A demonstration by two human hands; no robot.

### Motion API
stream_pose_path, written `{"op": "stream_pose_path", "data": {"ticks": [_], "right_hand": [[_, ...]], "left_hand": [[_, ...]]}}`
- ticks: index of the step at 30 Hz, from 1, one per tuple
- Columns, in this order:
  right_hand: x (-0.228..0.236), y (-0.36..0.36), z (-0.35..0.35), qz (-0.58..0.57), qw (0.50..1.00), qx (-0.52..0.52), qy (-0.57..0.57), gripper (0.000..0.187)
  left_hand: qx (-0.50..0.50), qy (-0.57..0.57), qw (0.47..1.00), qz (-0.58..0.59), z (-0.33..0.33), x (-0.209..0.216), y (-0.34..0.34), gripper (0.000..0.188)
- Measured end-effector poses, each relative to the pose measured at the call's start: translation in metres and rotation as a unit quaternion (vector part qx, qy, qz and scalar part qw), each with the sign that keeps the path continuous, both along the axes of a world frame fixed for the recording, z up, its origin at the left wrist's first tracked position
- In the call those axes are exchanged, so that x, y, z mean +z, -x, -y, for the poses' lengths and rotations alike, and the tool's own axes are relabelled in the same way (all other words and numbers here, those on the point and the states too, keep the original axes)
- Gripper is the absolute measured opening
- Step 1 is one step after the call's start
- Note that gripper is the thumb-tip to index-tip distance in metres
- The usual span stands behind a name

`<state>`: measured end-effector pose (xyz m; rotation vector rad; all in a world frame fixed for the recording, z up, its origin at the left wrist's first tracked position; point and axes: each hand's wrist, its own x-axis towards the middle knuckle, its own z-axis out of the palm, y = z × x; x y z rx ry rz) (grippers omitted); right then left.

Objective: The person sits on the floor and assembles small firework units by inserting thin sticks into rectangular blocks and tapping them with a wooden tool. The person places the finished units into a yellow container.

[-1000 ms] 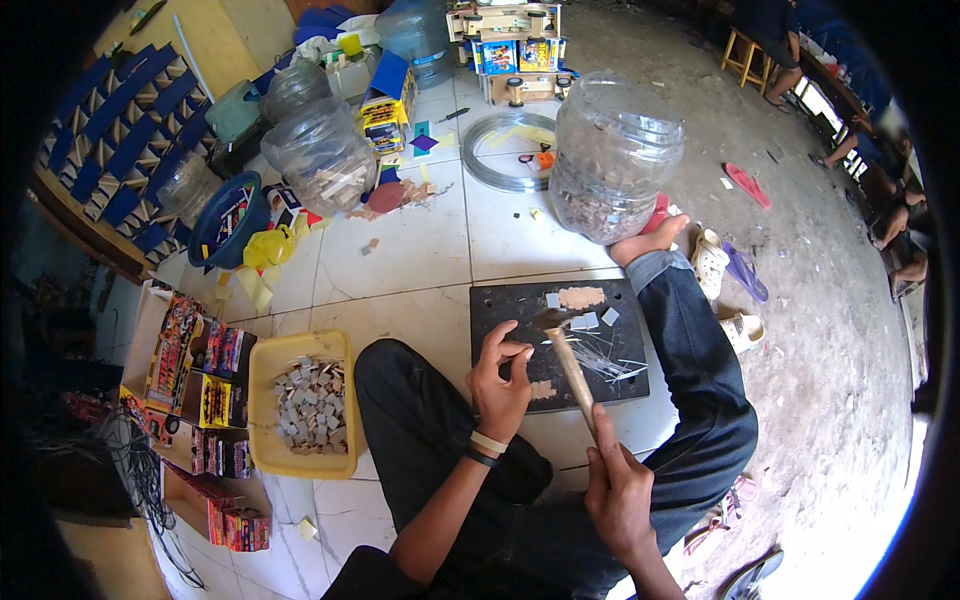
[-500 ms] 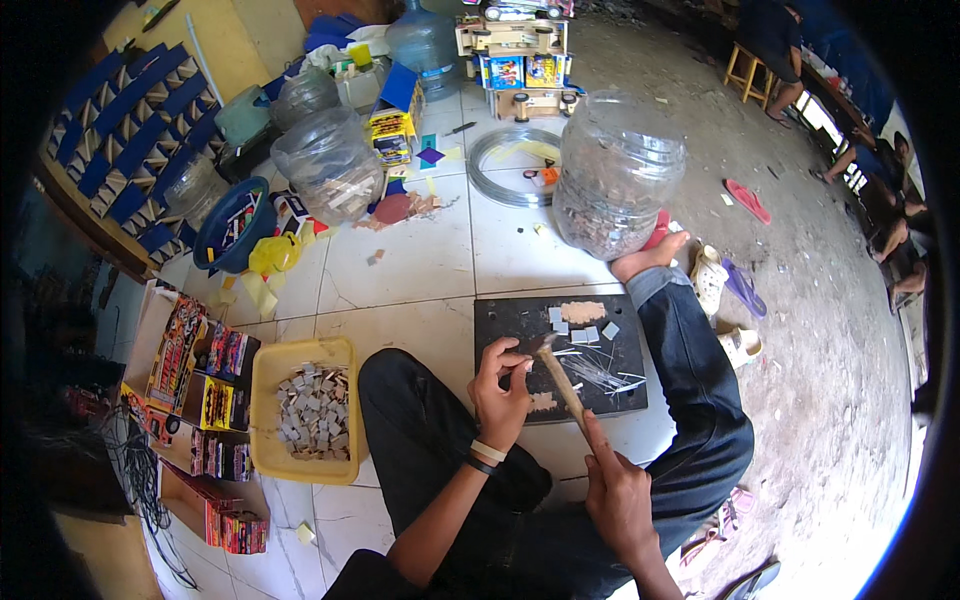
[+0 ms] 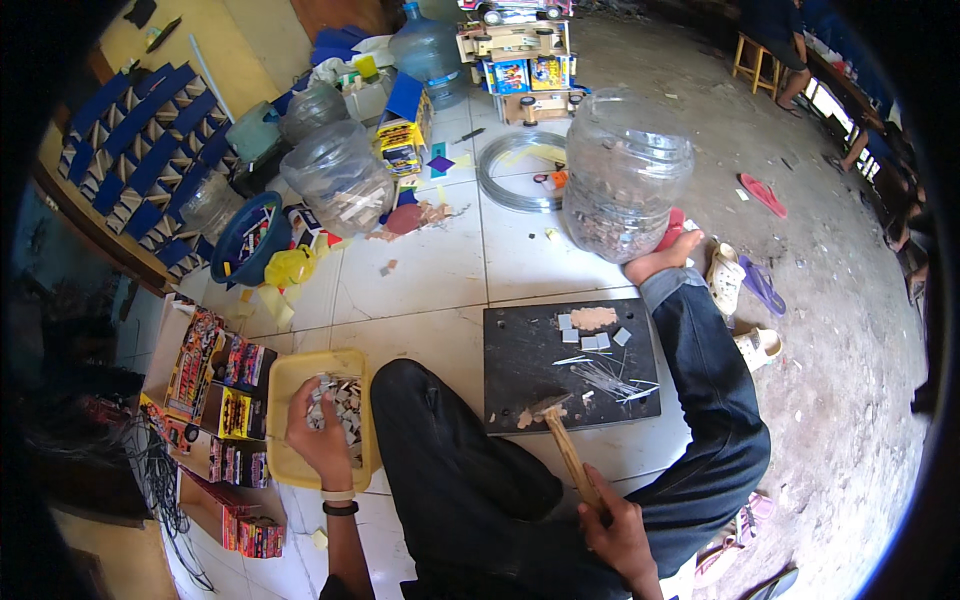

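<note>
My left hand [image 3: 318, 437] is over the yellow plastic tray [image 3: 370, 425], its fingers curved with the thumb apart and nothing visible between them. Below it lie many small grey square pieces [image 3: 347, 396]. In my right hand [image 3: 617, 537] is the wooden handle of a hammer [image 3: 566, 447]. The hammer's head rests at the near edge of a black board [image 3: 515, 350] on the floor. On that board are several grey squares [image 3: 596, 342], a bunch of thin metal nails or wire pieces [image 3: 610, 380] and a patch of tan crumbs [image 3: 594, 318].
A cut clear jug [image 3: 628, 180] of scraps stands by my bare right foot, beside a wire coil [image 3: 520, 165]. Boxes of printed card pieces [image 3: 200, 380] sit left of the tray. A blue basin [image 3: 250, 240] is farther back. Sandals [image 3: 762, 285] lie at right; people sit beyond.
My left hand has moved left from above the black board to the yellow tray. The hammer's head has dropped toward the board's near edge. The view has shifted slightly.
</note>
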<state>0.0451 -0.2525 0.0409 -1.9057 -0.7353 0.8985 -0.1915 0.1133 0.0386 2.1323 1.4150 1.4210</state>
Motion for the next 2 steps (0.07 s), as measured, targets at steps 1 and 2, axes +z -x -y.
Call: {"op": "stream_pose_path", "data": {"ticks": [1,2], "right_hand": [[0.0030,-0.0018,-0.0018,0.034,0.999,0.011,-0.003,0.066],[0.0065,-0.0060,-0.0038,0.062,0.998,0.024,0.011,0.066]], "left_hand": [[0.013,0.025,0.999,-0.016,0.0017,-0.0021,-0.0015,0.029],[-0.016,0.016,0.999,-0.025,0.0063,-0.0082,-0.0097,0.030]]}}
